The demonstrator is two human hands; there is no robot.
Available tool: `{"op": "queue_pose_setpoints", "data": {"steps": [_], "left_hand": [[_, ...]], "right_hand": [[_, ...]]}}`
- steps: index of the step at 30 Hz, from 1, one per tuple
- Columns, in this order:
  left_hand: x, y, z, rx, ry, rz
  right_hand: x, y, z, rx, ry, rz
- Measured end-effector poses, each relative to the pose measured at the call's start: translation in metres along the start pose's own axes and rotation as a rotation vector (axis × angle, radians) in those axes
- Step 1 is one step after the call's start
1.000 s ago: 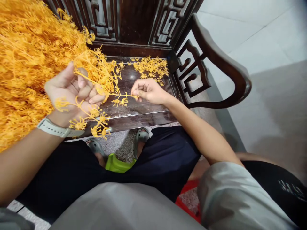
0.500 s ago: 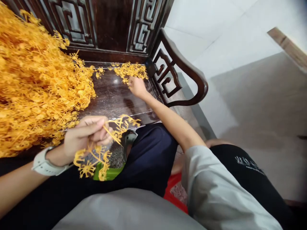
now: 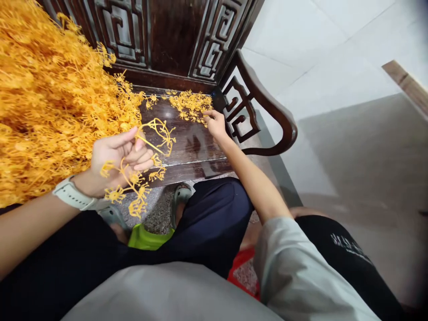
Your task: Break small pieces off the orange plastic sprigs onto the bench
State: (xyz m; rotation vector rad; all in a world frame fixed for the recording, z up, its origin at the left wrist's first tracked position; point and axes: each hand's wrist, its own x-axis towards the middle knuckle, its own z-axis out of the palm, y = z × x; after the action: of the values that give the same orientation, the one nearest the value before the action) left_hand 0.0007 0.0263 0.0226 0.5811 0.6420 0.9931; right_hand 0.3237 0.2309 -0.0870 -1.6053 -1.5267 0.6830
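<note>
My left hand point(image 3: 122, 156) is closed on yellow plastic flower sprigs point(image 3: 135, 180), thin branching stems with small spidery heads. One stem is pinched between thumb and index finger; another branch hangs below the palm. On the dark wooden bench point(image 3: 187, 151), my right hand point(image 3: 216, 125) is at the right edge of a small heap of yellow flower pieces point(image 3: 190, 103). Its fingers are curled with the fingertips against the heap; whether they grip a piece is unclear. A large mound of the same yellow sprigs point(image 3: 63, 102) rises left of my left hand.
The bench has a carved lattice back point(image 3: 125, 35) and a curved armrest point(image 3: 277, 111) beyond my right hand. Below are a green plastic object point(image 3: 150, 238) and a red one point(image 3: 242, 263). Another person's dark-clothed leg point(image 3: 334, 249) is at the right.
My left hand has risen with the sprigs, over the bench's front edge. My right hand has shifted right along the small heap. The view has also moved slightly.
</note>
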Motion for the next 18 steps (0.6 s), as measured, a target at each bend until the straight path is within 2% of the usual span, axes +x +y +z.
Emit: {"op": "queue_pose_setpoints", "data": {"steps": [3,5,7,10,12,15,18], "left_hand": [[0.005,0.005,-0.001,-0.055,0.062,0.038],[0.007,0.008,-0.002,-0.111,0.12,0.064],[0.008,0.01,0.0,-0.184,0.189,0.082],[0.008,0.013,0.003,-0.294,0.301,0.094],[0.008,0.014,0.004,-0.328,0.335,0.114],[0.008,0.017,0.003,-0.327,0.302,0.152],[0.009,0.02,0.0,-0.318,0.292,0.182]], "right_hand": [[-0.01,-0.007,0.001,0.059,-0.103,0.002],[-0.021,-0.017,0.003,0.123,-0.227,0.005],[-0.034,-0.031,0.006,0.169,-0.481,-0.009],[-0.06,-0.058,0.014,0.206,-0.997,-0.052],[-0.08,-0.075,0.023,0.26,-1.232,-0.037],[-0.105,-0.097,0.041,0.46,-1.404,0.091],[-0.119,-0.109,0.055,0.732,-1.458,0.241]]}}
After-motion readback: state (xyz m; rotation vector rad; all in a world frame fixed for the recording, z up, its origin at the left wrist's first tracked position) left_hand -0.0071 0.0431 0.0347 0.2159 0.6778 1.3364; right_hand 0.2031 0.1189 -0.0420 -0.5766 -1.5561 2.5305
